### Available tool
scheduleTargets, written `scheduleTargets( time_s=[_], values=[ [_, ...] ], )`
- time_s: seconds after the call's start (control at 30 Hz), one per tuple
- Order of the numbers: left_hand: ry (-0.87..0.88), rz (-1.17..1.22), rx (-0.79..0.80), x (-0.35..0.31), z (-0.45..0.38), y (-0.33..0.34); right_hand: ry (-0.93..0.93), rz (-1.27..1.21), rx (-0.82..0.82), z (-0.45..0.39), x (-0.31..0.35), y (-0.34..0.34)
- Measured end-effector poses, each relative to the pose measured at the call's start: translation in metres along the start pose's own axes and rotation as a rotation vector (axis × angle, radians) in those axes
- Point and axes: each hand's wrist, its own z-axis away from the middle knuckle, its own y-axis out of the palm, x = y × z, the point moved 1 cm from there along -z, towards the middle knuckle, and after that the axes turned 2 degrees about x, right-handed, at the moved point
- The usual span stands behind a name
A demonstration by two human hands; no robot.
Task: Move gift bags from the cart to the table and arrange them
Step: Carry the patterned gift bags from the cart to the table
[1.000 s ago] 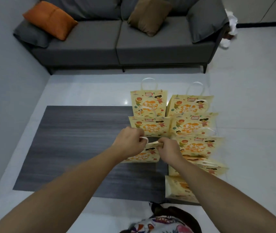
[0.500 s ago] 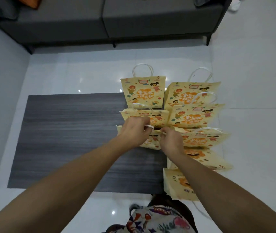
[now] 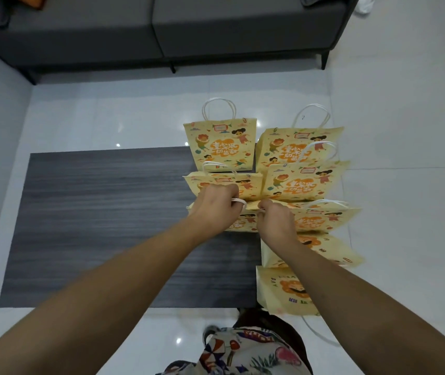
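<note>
- Two hands are meeting over the right part of the dark table (image 3: 107, 226), each one closed on a white handle of the same gift bag (image 3: 244, 221).
- The left hand (image 3: 214, 205) is curling its fingers around a white handle loop (image 3: 239, 203) that is showing at its knuckles.
- The right hand (image 3: 275, 220) is sitting just beside the left, fist closed on the bag's other handle, though that handle is mostly hidden inside the grip.
- The gripped bag is hanging or resting right under both hands, and whether its base is touching the table cannot be told.
- Beyond the left hand, two more yellow bags are standing in a column: the second bag (image 3: 245, 184) just past the knuckles and the far bag (image 3: 220, 146) behind it.
- To the right of the right hand, another column of bags is running from the far right bag (image 3: 283, 147) down to the nearest bag (image 3: 286, 290), which is lying beside the right forearm.
- Far ahead of both hands, a grey sofa (image 3: 162, 31) is filling the upper edge.
</note>
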Motion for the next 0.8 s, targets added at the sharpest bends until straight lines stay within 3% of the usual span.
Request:
scheduleTargets(
  time_s=[0.23, 0.43, 0.63, 0.8],
  values=[
    [0.014, -0.03, 0.006, 0.015, 0.024, -0.006, -0.045, 0.079, -0.042, 0.025, 0.008, -0.016],
    [-0.155, -0.023, -0.051, 0.043, 0.09, -0.028, -0.16, 0.142, -0.069, 0.059, 0.044, -0.032],
    [-0.355, 0.075, -0.296, 0.098, 0.237, -0.038, -0.434, 0.186, -0.092, 0.136, 0.135, -0.021],
    [-0.613, 0.14, -0.521, 0.141, 0.421, -0.024, -0.793, 0.317, 0.016, 0.262, 0.221, 0.036]
  ],
)
